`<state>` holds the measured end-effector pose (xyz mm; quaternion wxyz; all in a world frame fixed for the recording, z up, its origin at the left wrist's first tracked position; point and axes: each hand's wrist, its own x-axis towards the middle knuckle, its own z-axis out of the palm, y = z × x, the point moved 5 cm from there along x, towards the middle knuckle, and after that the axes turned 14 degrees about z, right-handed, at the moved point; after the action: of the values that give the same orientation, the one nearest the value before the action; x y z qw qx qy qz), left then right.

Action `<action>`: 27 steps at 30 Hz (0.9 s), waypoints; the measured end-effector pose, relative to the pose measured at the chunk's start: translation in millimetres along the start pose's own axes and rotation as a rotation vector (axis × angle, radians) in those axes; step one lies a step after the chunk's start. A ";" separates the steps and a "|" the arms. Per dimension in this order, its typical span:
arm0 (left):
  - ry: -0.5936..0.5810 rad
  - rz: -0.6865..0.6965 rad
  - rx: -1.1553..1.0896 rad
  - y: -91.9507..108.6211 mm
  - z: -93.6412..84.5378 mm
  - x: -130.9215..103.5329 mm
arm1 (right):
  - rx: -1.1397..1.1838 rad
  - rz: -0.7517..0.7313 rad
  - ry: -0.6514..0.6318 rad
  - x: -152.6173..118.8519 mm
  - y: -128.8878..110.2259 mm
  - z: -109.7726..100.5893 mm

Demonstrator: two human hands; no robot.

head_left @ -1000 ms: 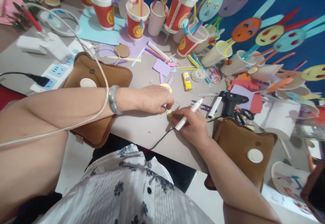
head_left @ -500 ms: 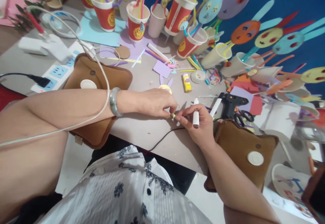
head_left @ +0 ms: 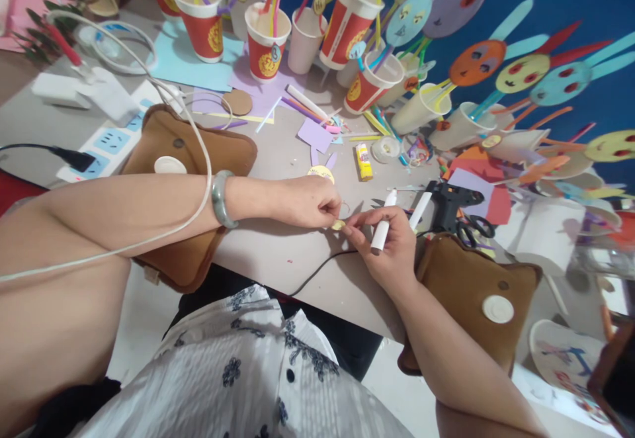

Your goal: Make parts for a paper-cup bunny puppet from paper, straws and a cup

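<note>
Between my two hands, just over the table's near part, is a small yellow paper piece (head_left: 338,225). My left hand (head_left: 315,203) is closed, thumb and fingers pinching the piece's left side. From the other side, the thumb and index finger of my right hand (head_left: 387,236) pinch it too. A white marker (head_left: 383,227) with a dark end is also lodged in my right hand, slanting across the fingers. Just beyond my left hand lies a yellow paper rabbit face (head_left: 321,173) with purple ears, partly covered by that hand.
Paper cups (head_left: 268,38) with straws and paper rabbit heads line the back. A yellow glue stick (head_left: 364,162), a black glue gun (head_left: 454,200) and scissors (head_left: 476,228) lie beyond my hands. Brown cushions (head_left: 476,292) flank me. A white cable (head_left: 198,140) crosses my left arm.
The fingers of my left hand have curled in tighter at the yellow paper piece, which now shows its flat face more. The marker in my right hand has tilted from upright to slanting.
</note>
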<state>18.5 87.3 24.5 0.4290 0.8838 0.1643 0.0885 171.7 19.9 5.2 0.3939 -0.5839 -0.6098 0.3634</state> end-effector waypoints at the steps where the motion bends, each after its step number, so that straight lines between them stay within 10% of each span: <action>1: -0.009 -0.002 0.026 0.0 -0.3 0.2 | -0.027 0.007 0.002 0.3 1.8 0.1; 11: 0.009 -0.018 0.351 -11.2 -15.9 -10.8 | -0.380 -0.033 0.026 -2.3 11.4 4.4; 27: -0.105 0.004 0.374 -3.4 -4.6 -8.5 | -0.692 -0.586 0.044 -19.3 -16.8 12.6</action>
<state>8.4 89.5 24.5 0.2649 0.9519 0.1538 0.0111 153.3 -0.1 13.8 0.2747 -0.4916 -0.8263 -0.0014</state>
